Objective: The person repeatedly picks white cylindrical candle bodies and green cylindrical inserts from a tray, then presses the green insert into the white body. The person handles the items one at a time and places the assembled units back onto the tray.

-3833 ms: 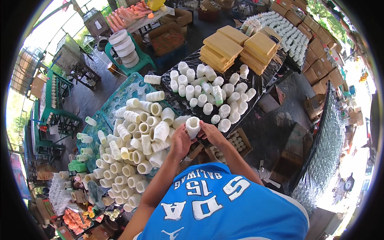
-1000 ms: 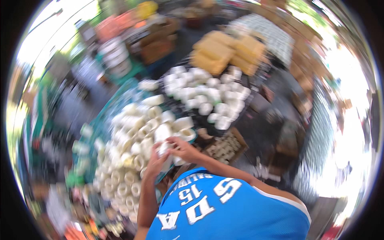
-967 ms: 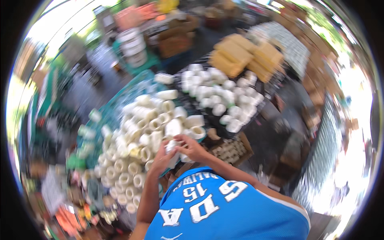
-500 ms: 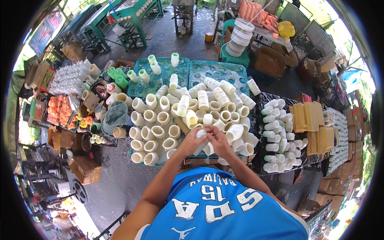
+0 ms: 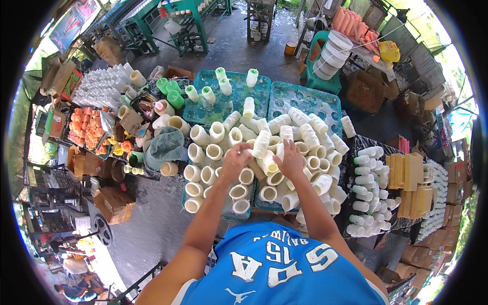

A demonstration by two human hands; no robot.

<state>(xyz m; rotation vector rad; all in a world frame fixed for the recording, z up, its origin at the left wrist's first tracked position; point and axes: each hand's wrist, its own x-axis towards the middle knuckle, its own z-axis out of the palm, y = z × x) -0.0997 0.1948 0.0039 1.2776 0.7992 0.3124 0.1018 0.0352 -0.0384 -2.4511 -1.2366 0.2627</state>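
Half a second ago both hands met around a pale piece at the near side of the heap of off-white cylinders (image 5: 308,136); now they have separated. The left hand (image 5: 236,158), blurred, is over the left part of the heap, and the right hand (image 5: 293,161) is over its middle, palm down.

Under the heap lies a teal surface (image 5: 239,108), wet-looking and bare at the heap's far side, with a few green-tipped cylinders (image 5: 208,94) standing there. White rolls (image 5: 364,180) cluster to the heap's right, and stacked yellow slabs (image 5: 408,165) lie farther right of it. A grey-green cloth (image 5: 166,147) is just left of the heap, orange pieces (image 5: 87,128) well left. Beyond the heap stand a green chair (image 5: 324,84) carrying white discs (image 5: 333,53) and, farthest, a green bench (image 5: 201,30).

The right fingers are spread, just beside a ridged cylinder (image 5: 261,144) that lies tilted atop the heap between the hands; contact is unclear. Whether the left fingers hold anything, I cannot tell.
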